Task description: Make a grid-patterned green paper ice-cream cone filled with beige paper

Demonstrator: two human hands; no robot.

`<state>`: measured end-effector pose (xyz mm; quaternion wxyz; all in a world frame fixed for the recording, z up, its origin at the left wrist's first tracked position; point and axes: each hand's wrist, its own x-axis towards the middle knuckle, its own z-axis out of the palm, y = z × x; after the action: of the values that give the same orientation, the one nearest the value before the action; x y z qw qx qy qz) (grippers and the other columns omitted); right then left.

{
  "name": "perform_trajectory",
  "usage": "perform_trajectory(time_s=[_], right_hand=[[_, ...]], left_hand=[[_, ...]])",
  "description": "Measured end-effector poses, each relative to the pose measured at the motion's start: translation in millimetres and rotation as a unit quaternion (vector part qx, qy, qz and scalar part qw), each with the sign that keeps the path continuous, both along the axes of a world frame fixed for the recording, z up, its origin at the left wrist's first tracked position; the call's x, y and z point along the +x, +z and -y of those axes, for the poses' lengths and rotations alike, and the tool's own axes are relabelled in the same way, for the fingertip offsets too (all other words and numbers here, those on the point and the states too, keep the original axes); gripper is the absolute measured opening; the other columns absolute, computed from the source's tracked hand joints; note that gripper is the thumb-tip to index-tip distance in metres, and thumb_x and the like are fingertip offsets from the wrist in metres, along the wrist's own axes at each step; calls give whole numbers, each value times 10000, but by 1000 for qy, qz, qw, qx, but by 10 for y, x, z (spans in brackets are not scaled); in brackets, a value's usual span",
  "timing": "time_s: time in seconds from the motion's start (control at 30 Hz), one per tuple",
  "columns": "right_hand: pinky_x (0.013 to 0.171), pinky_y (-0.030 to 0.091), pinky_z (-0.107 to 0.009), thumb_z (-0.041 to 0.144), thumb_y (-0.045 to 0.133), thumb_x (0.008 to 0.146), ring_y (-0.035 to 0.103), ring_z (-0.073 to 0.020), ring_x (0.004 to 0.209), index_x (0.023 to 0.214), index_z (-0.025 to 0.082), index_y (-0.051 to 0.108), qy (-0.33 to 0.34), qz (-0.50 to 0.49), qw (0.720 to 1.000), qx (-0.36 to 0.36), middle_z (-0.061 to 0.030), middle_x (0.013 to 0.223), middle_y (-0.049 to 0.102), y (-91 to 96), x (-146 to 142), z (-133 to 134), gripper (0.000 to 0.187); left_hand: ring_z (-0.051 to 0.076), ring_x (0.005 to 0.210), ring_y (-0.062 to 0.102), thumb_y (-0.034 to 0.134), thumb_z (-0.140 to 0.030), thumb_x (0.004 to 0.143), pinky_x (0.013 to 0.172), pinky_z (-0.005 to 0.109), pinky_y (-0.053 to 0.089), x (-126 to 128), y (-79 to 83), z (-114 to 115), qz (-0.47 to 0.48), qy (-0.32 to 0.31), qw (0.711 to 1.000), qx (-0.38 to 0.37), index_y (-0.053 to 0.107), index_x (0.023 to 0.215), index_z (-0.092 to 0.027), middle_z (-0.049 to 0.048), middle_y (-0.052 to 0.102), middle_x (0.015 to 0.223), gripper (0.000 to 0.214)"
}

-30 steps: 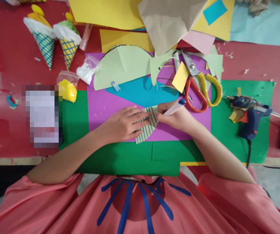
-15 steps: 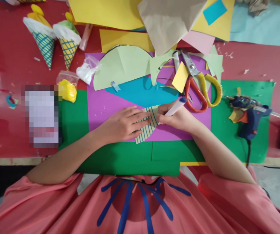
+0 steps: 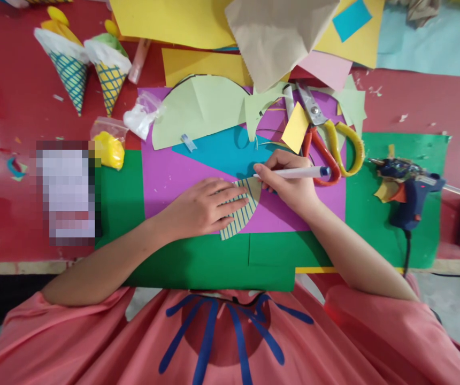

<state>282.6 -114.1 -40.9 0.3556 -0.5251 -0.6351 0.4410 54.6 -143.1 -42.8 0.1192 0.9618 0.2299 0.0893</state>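
Under the spread fingers of my left hand (image 3: 209, 207) lies a pale green paper piece (image 3: 246, 215) with dark blue stripes, its right edge curved. My left fingers press flat on it. My right hand (image 3: 290, 182) is closed around a white marker (image 3: 300, 172) with a blue end, held nearly level. The marker's tip is at the upper corner of the striped paper; whether it touches is hard to tell. Beneath lies a purple sheet (image 3: 166, 198) with a blue paper piece (image 3: 230, 152) on it.
Scissors (image 3: 328, 133) with red and yellow handles lie beyond my right hand. A glue gun (image 3: 408, 192) rests on the green sheet (image 3: 390, 240) at right. Two paper ice cream cones (image 3: 69, 75), a bag of yellow clay (image 3: 112, 149) and a blurred-out rectangular object (image 3: 69, 192) are at left.
My right hand has moved up along the striped paper's edge. The marker has tipped from slanting upward to nearly level, pointing left. My left hand stays in place.
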Motion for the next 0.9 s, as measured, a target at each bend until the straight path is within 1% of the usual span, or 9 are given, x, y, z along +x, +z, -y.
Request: perform_trajectory(time_s=[0.1, 0.17, 0.27, 0.37, 0.53, 0.73, 0.9], right_hand=[[505, 354, -248, 336, 618, 846, 441, -84, 501, 570, 191, 475, 12, 48, 999, 18, 31, 515, 509, -5, -15, -6, 343], [508, 344, -248, 314, 606, 846, 426, -80, 498, 568, 188, 471, 20, 61, 998, 22, 32, 514, 507, -10, -23, -7, 334], [509, 338, -250, 298, 603, 843, 412, -80, 496, 567, 190, 460, 24, 65, 997, 21, 32, 513, 503, -13, -28, -7, 328], [512, 335, -252, 293, 600, 841, 396, -80, 498, 568, 193, 450, 21, 67, 997, 21, 33, 516, 496, -17, -34, -9, 328], [495, 303, -245, 247, 591, 822, 367, -76, 496, 555, 199, 409, 27, 61, 997, 32, 44, 505, 448, -20, -44, -16, 327], [488, 272, -251, 192, 567, 808, 333, -75, 484, 536, 209, 351, 50, 63, 997, 21, 54, 489, 385, 17, -33, -20, 348], [473, 251, -249, 175, 552, 786, 308, -66, 480, 530, 209, 346, 72, 61, 995, 15, 60, 489, 356, 25, -28, -22, 330]], left_hand=[[254, 1187, 542, 526, -329, 932, 1017, 422, 451, 1, -3, 0, 1, 3, 1000, 2, 544, 1316, -186, 97, 584, 1343, 410], [253, 1195, 535, 509, -333, 938, 1025, 419, 445, 1, 0, 0, -10, 4, 1000, -4, 537, 1326, -199, 86, 577, 1354, 411], [250, 1211, 523, 493, -330, 945, 1043, 412, 432, 2, 6, 0, -23, 6, 1000, -11, 525, 1339, -212, 76, 563, 1372, 413], [256, 1189, 531, 503, -334, 942, 1025, 415, 446, 6, 8, 0, -6, 2, 1000, 5, 534, 1326, -190, 83, 571, 1360, 412], [252, 1195, 529, 482, -322, 952, 1018, 408, 448, 7, 10, 2, -15, 5, 1000, 8, 532, 1331, -189, 83, 575, 1357, 404], [261, 1194, 543, 530, -313, 928, 1012, 424, 453, -4, -17, -3, 6, -2, 1000, 9, 545, 1317, -183, 104, 586, 1338, 410], [264, 1162, 560, 543, -321, 925, 982, 423, 479, 0, -33, -9, 24, -7, 999, 34, 562, 1284, -163, 106, 594, 1322, 393]])
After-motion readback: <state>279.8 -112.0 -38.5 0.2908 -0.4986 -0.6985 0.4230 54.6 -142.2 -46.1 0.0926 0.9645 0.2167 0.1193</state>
